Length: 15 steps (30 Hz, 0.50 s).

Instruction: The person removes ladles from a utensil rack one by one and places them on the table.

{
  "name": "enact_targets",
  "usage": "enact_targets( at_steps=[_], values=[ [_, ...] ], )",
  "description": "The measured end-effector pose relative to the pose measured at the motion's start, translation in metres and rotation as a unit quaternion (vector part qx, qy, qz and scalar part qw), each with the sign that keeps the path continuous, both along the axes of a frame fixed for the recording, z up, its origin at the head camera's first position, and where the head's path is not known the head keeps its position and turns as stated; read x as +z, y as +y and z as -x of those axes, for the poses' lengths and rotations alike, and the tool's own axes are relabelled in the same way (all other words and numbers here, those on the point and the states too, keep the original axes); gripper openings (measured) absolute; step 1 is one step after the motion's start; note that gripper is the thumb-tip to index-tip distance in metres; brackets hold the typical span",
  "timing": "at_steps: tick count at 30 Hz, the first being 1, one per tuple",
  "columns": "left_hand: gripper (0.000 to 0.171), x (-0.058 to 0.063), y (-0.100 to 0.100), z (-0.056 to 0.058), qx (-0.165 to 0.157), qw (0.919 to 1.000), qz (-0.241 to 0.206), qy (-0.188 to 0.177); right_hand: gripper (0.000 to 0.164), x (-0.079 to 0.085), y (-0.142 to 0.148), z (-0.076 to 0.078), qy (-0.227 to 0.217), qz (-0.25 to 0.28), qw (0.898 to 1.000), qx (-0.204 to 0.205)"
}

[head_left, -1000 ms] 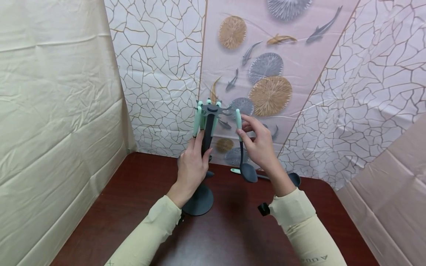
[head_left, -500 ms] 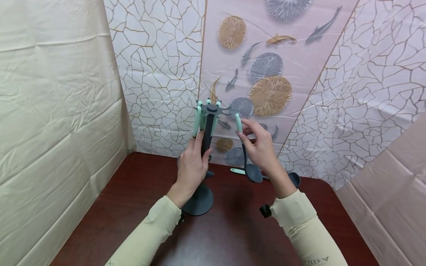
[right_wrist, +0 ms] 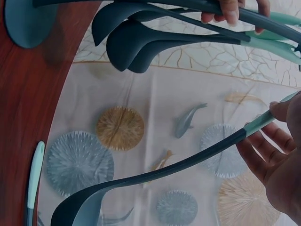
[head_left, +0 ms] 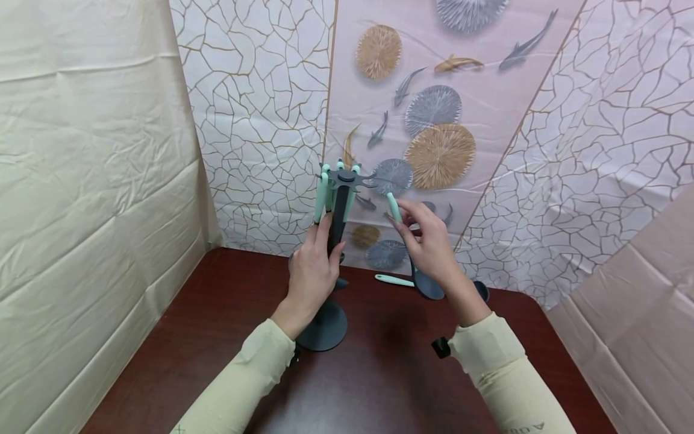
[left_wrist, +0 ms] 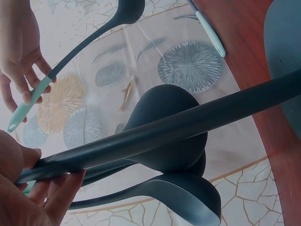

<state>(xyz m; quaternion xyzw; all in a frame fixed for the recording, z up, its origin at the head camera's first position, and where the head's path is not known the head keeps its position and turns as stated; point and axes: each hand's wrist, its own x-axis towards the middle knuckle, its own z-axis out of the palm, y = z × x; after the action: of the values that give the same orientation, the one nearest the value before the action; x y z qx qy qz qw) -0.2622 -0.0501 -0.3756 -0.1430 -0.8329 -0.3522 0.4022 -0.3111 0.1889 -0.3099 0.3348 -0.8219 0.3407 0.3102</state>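
Observation:
My left hand [head_left: 313,265] grips the upright post [head_left: 339,217] of a dark utensil stand, below its hooked top ring [head_left: 346,176]. Several utensils with mint handles [head_left: 321,199] hang from the ring, and their dark heads [right_wrist: 124,44] show in the right wrist view. To the right of the stand, my right hand [head_left: 431,246] pinches the mint handle of a dark serving spoon [head_left: 429,287]. That spoon is off the hooks, bowl downward and tilted to the right. In the left wrist view the spoon [left_wrist: 82,47] is apart from the post.
Behind the held spoon, another utensil lies near the table's back edge, its mint handle [head_left: 394,279] showing. A dark round bowl [head_left: 481,291] lies to its right, partly hidden by my forearm. The stand's round base [head_left: 324,328] rests on the red-brown table [head_left: 368,374]. Patterned cloth hangs behind.
My right hand has drawn the serving spoon off its hook, then down and to the right, away from the stand. The left hand and the stand have stayed in place.

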Motion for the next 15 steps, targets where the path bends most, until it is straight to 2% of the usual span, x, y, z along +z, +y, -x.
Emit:
enact_targets(
  at_steps=[10, 15],
  values=[
    [0.059, -0.001, 0.0, 0.0, -0.004, 1.0, 0.0, -0.003, 0.043, -0.003, 0.015, 0.0, -0.008, -0.013, 1.0, -0.021],
    [0.058, -0.001, 0.0, 0.0, -0.005, 1.0, -0.001, 0.001, 0.04, -0.007, 0.021, 0.0, 0.0, -0.053, 0.998, -0.033]
  ],
)
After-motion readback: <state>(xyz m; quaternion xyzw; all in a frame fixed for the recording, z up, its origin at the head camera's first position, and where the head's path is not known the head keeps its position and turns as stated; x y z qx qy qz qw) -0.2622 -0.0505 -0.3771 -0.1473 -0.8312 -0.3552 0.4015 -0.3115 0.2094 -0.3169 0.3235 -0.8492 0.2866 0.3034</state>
